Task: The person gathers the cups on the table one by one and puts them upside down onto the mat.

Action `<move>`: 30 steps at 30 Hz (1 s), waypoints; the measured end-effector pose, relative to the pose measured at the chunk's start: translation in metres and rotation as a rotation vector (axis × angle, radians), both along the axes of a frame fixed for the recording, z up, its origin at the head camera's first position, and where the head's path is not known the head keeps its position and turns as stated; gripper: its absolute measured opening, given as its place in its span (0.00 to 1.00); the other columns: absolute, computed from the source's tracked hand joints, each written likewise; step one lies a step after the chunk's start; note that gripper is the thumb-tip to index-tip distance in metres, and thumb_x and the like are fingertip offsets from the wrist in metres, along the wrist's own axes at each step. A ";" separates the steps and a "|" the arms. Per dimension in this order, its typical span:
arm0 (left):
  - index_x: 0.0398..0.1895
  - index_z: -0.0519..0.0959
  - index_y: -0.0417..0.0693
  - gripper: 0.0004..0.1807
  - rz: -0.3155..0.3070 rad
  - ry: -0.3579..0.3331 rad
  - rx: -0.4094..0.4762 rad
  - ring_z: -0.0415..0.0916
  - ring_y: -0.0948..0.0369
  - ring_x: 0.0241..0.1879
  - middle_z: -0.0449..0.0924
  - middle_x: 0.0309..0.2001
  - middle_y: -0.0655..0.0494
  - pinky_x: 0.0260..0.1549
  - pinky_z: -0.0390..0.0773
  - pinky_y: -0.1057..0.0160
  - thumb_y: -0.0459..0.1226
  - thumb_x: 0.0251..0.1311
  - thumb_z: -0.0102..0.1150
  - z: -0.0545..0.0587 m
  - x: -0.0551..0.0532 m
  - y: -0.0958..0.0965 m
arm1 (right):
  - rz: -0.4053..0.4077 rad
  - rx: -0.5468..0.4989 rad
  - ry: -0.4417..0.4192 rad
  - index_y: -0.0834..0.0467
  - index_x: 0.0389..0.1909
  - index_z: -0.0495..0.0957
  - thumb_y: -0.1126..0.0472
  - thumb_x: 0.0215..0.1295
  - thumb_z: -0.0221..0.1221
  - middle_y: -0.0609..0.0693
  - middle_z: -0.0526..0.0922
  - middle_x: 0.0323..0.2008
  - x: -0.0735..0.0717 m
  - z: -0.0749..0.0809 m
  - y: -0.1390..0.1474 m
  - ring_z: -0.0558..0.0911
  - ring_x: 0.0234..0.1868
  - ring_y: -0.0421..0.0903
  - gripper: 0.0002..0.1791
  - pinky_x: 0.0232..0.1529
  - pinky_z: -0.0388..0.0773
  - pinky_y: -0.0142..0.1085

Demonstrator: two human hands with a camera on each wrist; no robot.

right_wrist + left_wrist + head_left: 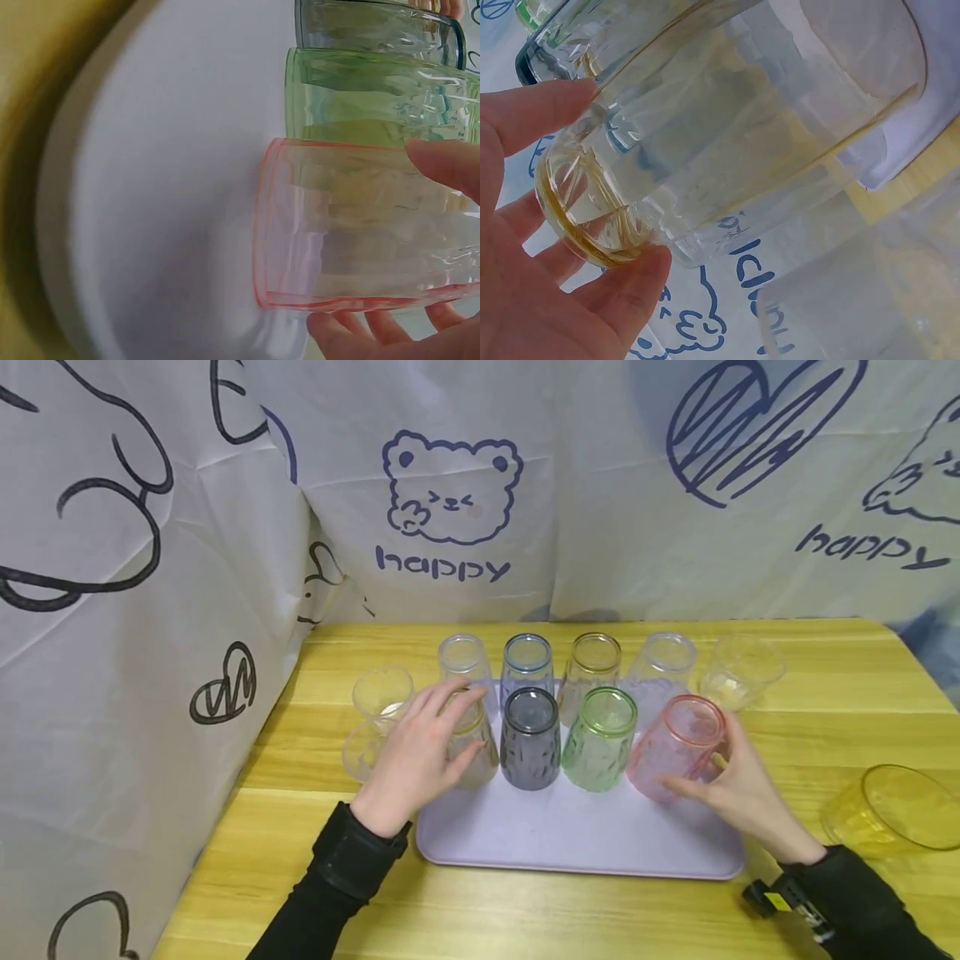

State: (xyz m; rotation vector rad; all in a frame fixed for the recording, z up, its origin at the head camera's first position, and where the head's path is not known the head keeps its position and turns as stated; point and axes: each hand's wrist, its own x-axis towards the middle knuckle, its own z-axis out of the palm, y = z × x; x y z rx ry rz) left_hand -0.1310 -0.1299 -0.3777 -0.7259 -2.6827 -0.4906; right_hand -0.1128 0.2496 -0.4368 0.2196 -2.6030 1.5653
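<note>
Right of centre, the right hand (742, 785) grips the pink glass (671, 747), thumb and fingers round it, the green glass (602, 747) just beside. Left of centre, the left hand (420, 743) curves about an amber-rimmed glass (482, 770); gripping, I can't tell! Below, the lilac tray (577, 839) stretches open to its rounded edge.

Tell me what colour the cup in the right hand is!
The cup is see-through pink, clearest in the head view.

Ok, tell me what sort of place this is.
Likely a staged tabletop workspace: printed cloth screens the back and left of a wood-grain table, and upturned glasses stand in two rows on a lilac tray.
</note>
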 end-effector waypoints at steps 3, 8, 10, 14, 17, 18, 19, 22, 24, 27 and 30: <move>0.69 0.71 0.51 0.36 0.000 -0.003 0.001 0.73 0.46 0.65 0.73 0.67 0.47 0.67 0.73 0.46 0.40 0.56 0.74 -0.001 0.000 0.000 | -0.001 0.018 0.001 0.64 0.72 0.57 0.71 0.43 0.77 0.31 0.67 0.55 0.000 -0.003 0.001 0.67 0.53 0.19 0.54 0.63 0.74 0.56; 0.69 0.70 0.51 0.37 -0.003 -0.010 0.013 0.73 0.45 0.65 0.72 0.68 0.47 0.67 0.74 0.46 0.40 0.56 0.74 -0.002 0.000 0.000 | 0.005 0.041 -0.013 0.63 0.72 0.58 0.70 0.45 0.77 0.26 0.67 0.54 -0.001 -0.005 0.004 0.68 0.54 0.19 0.53 0.52 0.67 0.14; 0.69 0.70 0.51 0.37 -0.005 -0.011 0.017 0.72 0.45 0.65 0.72 0.68 0.47 0.67 0.74 0.45 0.40 0.56 0.74 -0.002 0.000 0.000 | 0.020 0.025 -0.026 0.62 0.73 0.57 0.70 0.45 0.77 0.26 0.67 0.54 -0.003 -0.006 0.006 0.67 0.54 0.19 0.54 0.52 0.66 0.11; 0.69 0.71 0.51 0.37 -0.009 -0.007 0.019 0.72 0.45 0.65 0.72 0.68 0.46 0.67 0.73 0.45 0.40 0.56 0.74 -0.002 -0.001 -0.001 | 0.053 -0.013 -0.052 0.62 0.74 0.56 0.71 0.47 0.76 0.25 0.68 0.55 -0.007 -0.007 0.009 0.67 0.55 0.18 0.54 0.53 0.66 0.10; 0.69 0.71 0.51 0.37 -0.011 -0.006 0.019 0.72 0.45 0.65 0.72 0.68 0.46 0.67 0.74 0.45 0.40 0.55 0.74 -0.002 -0.001 -0.001 | 0.072 -0.036 -0.063 0.61 0.75 0.55 0.71 0.48 0.75 0.26 0.68 0.56 -0.008 -0.007 0.010 0.68 0.56 0.18 0.54 0.54 0.66 0.10; 0.69 0.71 0.50 0.37 -0.013 -0.007 0.021 0.72 0.45 0.65 0.72 0.68 0.46 0.67 0.74 0.45 0.40 0.55 0.74 -0.002 -0.001 -0.001 | 0.076 -0.038 -0.066 0.61 0.75 0.54 0.71 0.48 0.75 0.26 0.68 0.56 -0.009 -0.007 0.010 0.67 0.57 0.18 0.54 0.54 0.66 0.10; 0.69 0.71 0.50 0.37 -0.013 -0.008 0.021 0.72 0.45 0.65 0.72 0.68 0.46 0.67 0.74 0.45 0.40 0.55 0.74 -0.002 -0.001 -0.001 | 0.076 -0.038 -0.069 0.61 0.75 0.54 0.70 0.48 0.75 0.26 0.68 0.57 -0.009 -0.007 0.010 0.67 0.57 0.18 0.55 0.54 0.66 0.10; 0.69 0.71 0.50 0.37 -0.013 -0.010 0.025 0.72 0.45 0.65 0.72 0.68 0.46 0.67 0.74 0.45 0.39 0.56 0.74 -0.002 -0.001 -0.001 | 0.075 -0.037 -0.081 0.60 0.76 0.53 0.69 0.49 0.75 0.28 0.68 0.58 -0.009 -0.007 0.011 0.66 0.57 0.17 0.55 0.54 0.66 0.09; 0.69 0.71 0.51 0.36 -0.012 -0.010 0.025 0.72 0.45 0.65 0.72 0.68 0.46 0.67 0.74 0.45 0.39 0.56 0.74 -0.002 -0.001 -0.001 | 0.075 -0.039 -0.088 0.61 0.76 0.53 0.69 0.49 0.75 0.30 0.68 0.59 -0.010 -0.007 0.011 0.66 0.57 0.17 0.56 0.55 0.67 0.10; 0.69 0.71 0.51 0.36 -0.010 -0.008 0.022 0.72 0.45 0.65 0.72 0.68 0.46 0.66 0.74 0.45 0.40 0.56 0.74 -0.002 -0.001 -0.001 | 0.073 -0.043 -0.098 0.61 0.76 0.52 0.69 0.49 0.75 0.33 0.68 0.60 -0.010 -0.007 0.011 0.66 0.58 0.17 0.56 0.55 0.67 0.10; 0.69 0.71 0.50 0.36 -0.010 -0.006 0.022 0.72 0.45 0.65 0.72 0.68 0.46 0.66 0.74 0.45 0.40 0.56 0.73 -0.002 -0.001 -0.001 | 0.066 -0.057 -0.098 0.60 0.77 0.51 0.70 0.49 0.75 0.32 0.68 0.61 -0.009 -0.008 0.011 0.65 0.59 0.17 0.57 0.55 0.67 0.10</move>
